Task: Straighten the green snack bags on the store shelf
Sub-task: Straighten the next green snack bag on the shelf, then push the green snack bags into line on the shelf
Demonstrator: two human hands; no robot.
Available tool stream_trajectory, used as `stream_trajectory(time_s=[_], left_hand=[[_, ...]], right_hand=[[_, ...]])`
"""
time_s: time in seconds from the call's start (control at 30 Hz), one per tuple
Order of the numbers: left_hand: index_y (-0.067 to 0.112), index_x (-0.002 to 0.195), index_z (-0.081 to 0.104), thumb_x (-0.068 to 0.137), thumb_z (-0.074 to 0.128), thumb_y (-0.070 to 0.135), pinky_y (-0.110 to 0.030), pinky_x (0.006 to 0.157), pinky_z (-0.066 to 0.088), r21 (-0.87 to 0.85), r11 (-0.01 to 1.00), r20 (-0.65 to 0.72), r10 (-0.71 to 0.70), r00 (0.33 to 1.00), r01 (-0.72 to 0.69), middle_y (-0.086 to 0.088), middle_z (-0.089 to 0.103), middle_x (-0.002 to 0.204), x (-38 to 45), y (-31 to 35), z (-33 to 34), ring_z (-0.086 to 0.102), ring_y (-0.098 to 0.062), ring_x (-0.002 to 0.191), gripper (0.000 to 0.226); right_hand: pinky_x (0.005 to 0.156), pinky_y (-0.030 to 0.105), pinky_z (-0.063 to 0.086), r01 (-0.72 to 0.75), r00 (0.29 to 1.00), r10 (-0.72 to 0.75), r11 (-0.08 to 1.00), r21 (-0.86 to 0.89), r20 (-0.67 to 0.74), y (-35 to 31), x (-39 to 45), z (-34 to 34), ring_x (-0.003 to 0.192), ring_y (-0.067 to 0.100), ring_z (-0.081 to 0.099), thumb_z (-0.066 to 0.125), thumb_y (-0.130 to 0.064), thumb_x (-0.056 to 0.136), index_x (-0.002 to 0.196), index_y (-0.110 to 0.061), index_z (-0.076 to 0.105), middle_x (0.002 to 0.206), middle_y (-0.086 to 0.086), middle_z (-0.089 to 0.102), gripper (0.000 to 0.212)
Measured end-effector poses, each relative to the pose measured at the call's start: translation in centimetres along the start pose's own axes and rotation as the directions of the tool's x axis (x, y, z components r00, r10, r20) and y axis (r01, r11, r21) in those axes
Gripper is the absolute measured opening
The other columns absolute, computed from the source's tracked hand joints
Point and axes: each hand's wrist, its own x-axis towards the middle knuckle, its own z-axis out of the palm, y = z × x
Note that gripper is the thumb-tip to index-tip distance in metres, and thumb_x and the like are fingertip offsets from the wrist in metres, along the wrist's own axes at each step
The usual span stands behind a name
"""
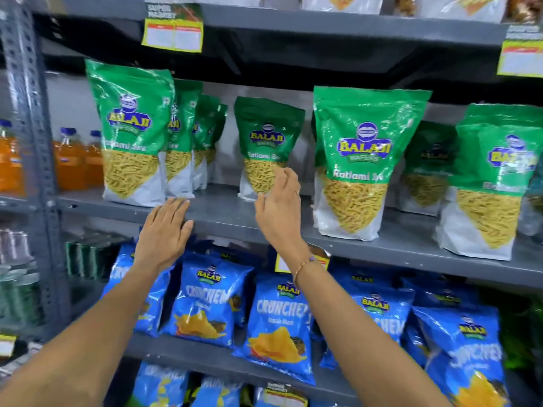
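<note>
Green Balaji Ratlami Sev bags stand along the grey shelf (223,214). A row of several stands at the left, led by a large front bag (132,130). Alone in the middle, set further back, is a smaller bag (266,142). Another front bag (361,160) stands right of centre, with more bags (496,177) at the far right. My left hand (164,230) is open, fingers spread, at the shelf's front edge just below the left row. My right hand (280,207) reaches toward the middle bag with fingers loosely curled near its lower right corner, holding nothing.
Blue Crunchem snack bags (279,327) fill the shelf below. Orange drink bottles (70,160) stand on the neighbouring rack to the left, past a grey perforated upright (32,118). Price tags (173,27) hang from the shelf above. Bare shelf shows between the bag groups.
</note>
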Motion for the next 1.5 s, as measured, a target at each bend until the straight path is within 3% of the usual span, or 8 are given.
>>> stream_trajectory(time_s=[0.1, 0.27, 0.43, 0.7, 0.83, 1.03, 1.5], left_hand=[[-0.001, 0.137, 0.046, 0.095, 0.025, 0.04, -0.051, 0.111, 0.029, -0.01, 0.999, 0.011, 0.034, 0.999, -0.034, -0.021, 0.049, 0.141, 0.7, -2.4, -0.1, 0.041, -0.037, 0.134, 0.062], [0.001, 0.134, 0.05, 0.098, 0.027, 0.041, -0.049, 0.111, 0.027, -0.069, 0.99, -0.064, 0.116, 0.991, -0.12, -0.019, 0.052, 0.139, 1.2, -3.8, 1.4, 0.045, -0.037, 0.13, 0.059], [0.003, 0.131, 0.053, 0.101, 0.024, 0.04, -0.043, 0.11, 0.025, -0.092, 0.978, -0.203, 0.166, 0.965, -0.188, -0.017, 0.058, 0.133, 1.6, -5.1, 3.3, 0.041, -0.031, 0.131, 0.056], [0.008, 0.135, 0.048, 0.101, 0.031, 0.034, -0.042, 0.108, 0.03, -0.007, 0.964, -0.418, 0.239, 0.877, -0.266, -0.014, 0.059, 0.134, 2.2, -5.9, 5.8, 0.043, -0.032, 0.13, 0.046], [0.008, 0.134, 0.049, 0.1, 0.03, 0.033, -0.041, 0.105, 0.032, 0.001, 0.961, -0.469, 0.244, 0.849, -0.276, -0.012, 0.059, 0.134, 2.3, -5.9, 6.1, 0.042, -0.03, 0.132, 0.046], [0.01, 0.134, 0.049, 0.1, 0.029, 0.034, -0.043, 0.103, 0.035, 0.011, 0.962, -0.5, 0.243, 0.831, -0.274, -0.009, 0.06, 0.134, 2.6, -6.0, 6.6, 0.045, -0.03, 0.131, 0.046], [0.01, 0.132, 0.049, 0.101, 0.027, 0.034, -0.044, 0.104, 0.035, 0.016, 0.963, -0.454, 0.245, 0.857, -0.268, -0.011, 0.06, 0.133, 2.3, -5.8, 6.2, 0.049, -0.033, 0.129, 0.045]], right_hand=[[0.109, 0.041, 0.034, -0.107, 0.978, 0.125, 0.988, -0.113, 0.164, 0.4, 2.7, 3.3, 0.135, 0.037, 0.031, 0.055, -0.022, 0.088, 0.141, 0.002, 0.028, 0.147, 0.022, 0.029, 0.064], [0.119, 0.05, 0.016, -0.289, 0.891, 0.313, 0.95, -0.121, 0.33, 1.5, 5.7, 7.8, 0.147, 0.04, 0.003, 0.054, -0.023, 0.092, 0.15, 0.002, 0.001, 0.158, 0.024, 0.001, 0.082], [0.119, 0.05, 0.003, -0.424, 0.835, 0.422, 0.903, -0.078, 0.354, 1.8, 7.7, 10.9, 0.146, 0.041, -0.012, 0.06, -0.034, 0.091, 0.15, -0.006, -0.018, 0.157, 0.025, -0.016, 0.101], [0.117, 0.055, 0.01, -0.533, 0.811, 0.523, 0.845, -0.037, 0.261, 1.3, 9.8, 14.3, 0.145, 0.048, -0.004, 0.064, -0.053, 0.082, 0.152, -0.024, -0.014, 0.155, 0.034, -0.008, 0.108], [0.112, 0.065, 0.013, -0.596, 0.78, 0.577, 0.803, 0.006, 0.243, 0.6, 10.6, 15.6, 0.143, 0.053, -0.002, 0.074, -0.045, 0.078, 0.149, -0.031, -0.021, 0.153, 0.036, -0.014, 0.119], [0.11, 0.068, 0.017, -0.636, 0.745, 0.626, 0.771, -0.039, 0.228, 1.0, 11.3, 16.8, 0.142, 0.053, 0.005, 0.076, -0.018, 0.079, 0.148, -0.035, -0.021, 0.155, 0.031, -0.016, 0.12], [0.11, 0.062, 0.03, -0.615, 0.762, 0.615, 0.785, -0.073, 0.2, 0.4, 10.2, 15.3, 0.14, 0.05, 0.02, 0.074, -0.018, 0.081, 0.15, -0.033, -0.016, 0.156, 0.027, -0.007, 0.114]])
